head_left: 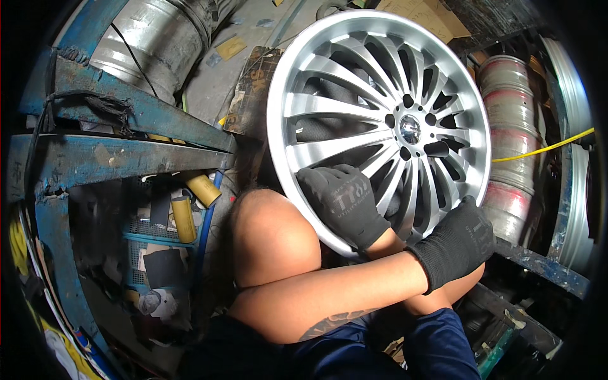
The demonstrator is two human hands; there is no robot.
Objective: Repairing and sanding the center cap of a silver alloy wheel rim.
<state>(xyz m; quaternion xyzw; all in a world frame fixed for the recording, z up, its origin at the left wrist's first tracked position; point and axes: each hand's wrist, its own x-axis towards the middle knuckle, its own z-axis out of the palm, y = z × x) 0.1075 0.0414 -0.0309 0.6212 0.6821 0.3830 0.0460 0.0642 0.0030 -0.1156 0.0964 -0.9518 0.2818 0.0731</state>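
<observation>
A silver multi-spoke wheel [327, 136] stands tilted before my knees. My forearms cross. My left hand [453, 244], in a black glove at the wheel’s lower right, has its fingers curled at the rim, gripping it. My right hand [342, 206], also gloved, is on the lower left spokes inside the rim, fingers curled; whatever it may hold is hidden under them. A chrome cap [410, 129] sits at the hub.
A blue steel frame [126, 155] stands at left, above blue baskets [136, 237] with yellow rolls [183, 218]. Metal rims lie stacked at upper left [142, 41] and right [506, 120]. A yellow hose [548, 148] crosses at right; a worn board [247, 95] lies behind the wheel.
</observation>
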